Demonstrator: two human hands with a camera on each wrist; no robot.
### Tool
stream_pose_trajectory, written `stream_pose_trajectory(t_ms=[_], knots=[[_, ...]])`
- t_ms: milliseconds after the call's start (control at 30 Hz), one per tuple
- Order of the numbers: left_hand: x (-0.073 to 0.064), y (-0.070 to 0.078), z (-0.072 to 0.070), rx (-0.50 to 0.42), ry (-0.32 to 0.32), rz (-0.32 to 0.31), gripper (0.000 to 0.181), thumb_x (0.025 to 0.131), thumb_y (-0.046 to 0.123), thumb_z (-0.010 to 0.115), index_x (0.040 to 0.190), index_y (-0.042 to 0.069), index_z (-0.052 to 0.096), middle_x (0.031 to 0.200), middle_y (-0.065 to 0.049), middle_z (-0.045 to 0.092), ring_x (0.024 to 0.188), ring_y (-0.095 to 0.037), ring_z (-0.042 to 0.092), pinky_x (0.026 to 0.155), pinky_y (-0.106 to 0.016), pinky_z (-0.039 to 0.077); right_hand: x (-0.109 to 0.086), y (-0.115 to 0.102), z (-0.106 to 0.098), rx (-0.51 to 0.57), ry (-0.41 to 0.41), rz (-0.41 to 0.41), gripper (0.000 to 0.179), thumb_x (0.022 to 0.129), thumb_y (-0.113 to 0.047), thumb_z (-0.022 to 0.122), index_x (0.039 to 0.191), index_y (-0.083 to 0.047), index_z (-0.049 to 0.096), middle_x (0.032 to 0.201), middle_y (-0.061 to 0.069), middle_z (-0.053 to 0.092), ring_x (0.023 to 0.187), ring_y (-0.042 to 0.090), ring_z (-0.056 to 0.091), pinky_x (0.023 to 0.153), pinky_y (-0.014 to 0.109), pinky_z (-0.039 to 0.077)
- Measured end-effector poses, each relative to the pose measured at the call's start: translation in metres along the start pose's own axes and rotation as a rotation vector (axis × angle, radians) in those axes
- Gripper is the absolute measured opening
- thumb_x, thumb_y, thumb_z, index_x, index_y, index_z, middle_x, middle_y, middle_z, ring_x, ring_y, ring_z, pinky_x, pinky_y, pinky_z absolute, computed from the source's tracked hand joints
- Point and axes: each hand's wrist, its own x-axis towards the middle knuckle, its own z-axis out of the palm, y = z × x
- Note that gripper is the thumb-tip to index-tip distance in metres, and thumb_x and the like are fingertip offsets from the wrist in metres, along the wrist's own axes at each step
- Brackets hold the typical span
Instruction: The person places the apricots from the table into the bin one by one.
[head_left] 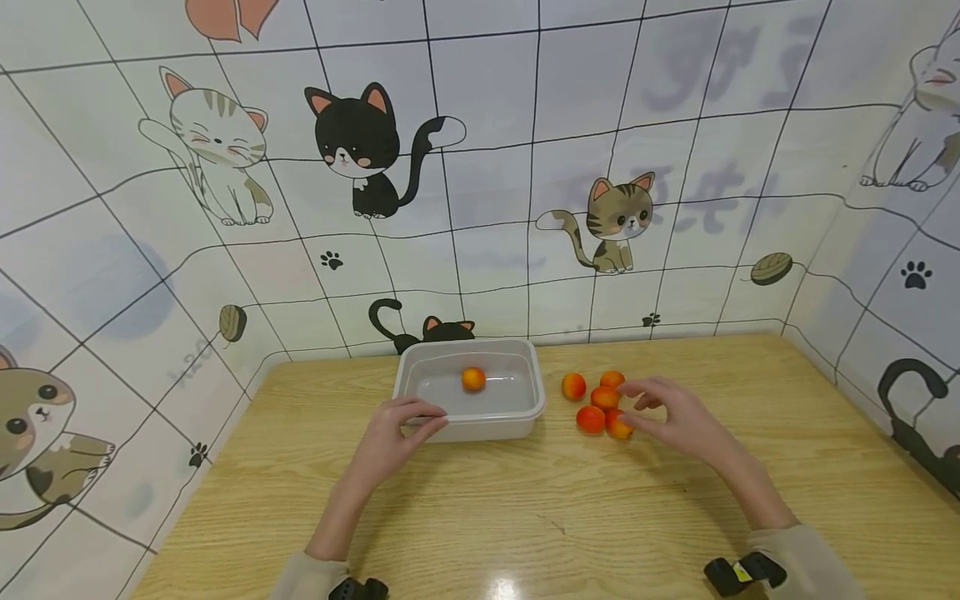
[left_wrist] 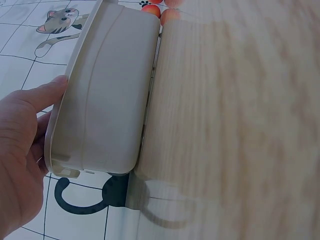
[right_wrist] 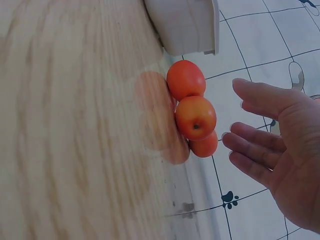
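A whitish plastic box (head_left: 495,429) stands on the table with one orange-red fruit (head_left: 473,379) inside. My left hand (head_left: 393,433) pinches the box's near rim at its left end; in the left wrist view the thumb (left_wrist: 52,92) lies against the rim of the box (left_wrist: 110,95). Right of the box, several small round orange-red fruits (head_left: 605,398) sit close together. My right hand (head_left: 678,417) hovers just right of them, fingers parted and loosely bent. In the right wrist view a gap separates that hand (right_wrist: 285,145) from the nearest fruit (right_wrist: 196,118), and nothing is held.
The pale wooden table (head_left: 517,508) reaches back to a wall covering (head_left: 495,183) printed with cats and grid lines, directly behind the box. Similar covering rises at the left and right sides. Dark wrist devices (head_left: 746,573) sit at both sleeves.
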Motion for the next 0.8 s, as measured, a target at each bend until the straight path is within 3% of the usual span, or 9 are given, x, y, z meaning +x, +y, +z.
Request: stream_pose_trajectory(t_ms=[433,800], knots=[[0.0,0.0,0.0,-0.006,-0.002,0.002,0.009,0.086,0.015,0.082,0.094,0.016,0.08,0.091,0.012,0.071,0.089,-0.011,0.066,0.078,-0.031,0.056,-0.004,0.007,0.005,0.033,-0.089,0.04,0.036,0.089,-0.017,0.08,0.121,-0.004,0.069,0.116,0.016,0.066,0.092,0.026,0.066,0.079,0.045,0.056],[0.001,0.0,0.0,-0.004,0.001,0.013,0.008,0.086,0.016,0.082,0.094,0.015,0.08,0.09,0.012,0.071,0.088,-0.01,0.065,0.078,-0.031,0.055,-0.003,0.011,0.009,0.012,-0.128,0.022,0.034,0.085,-0.014,0.082,0.117,-0.007,0.071,0.111,0.009,0.066,0.088,0.018,0.063,0.076,0.039,0.055]])
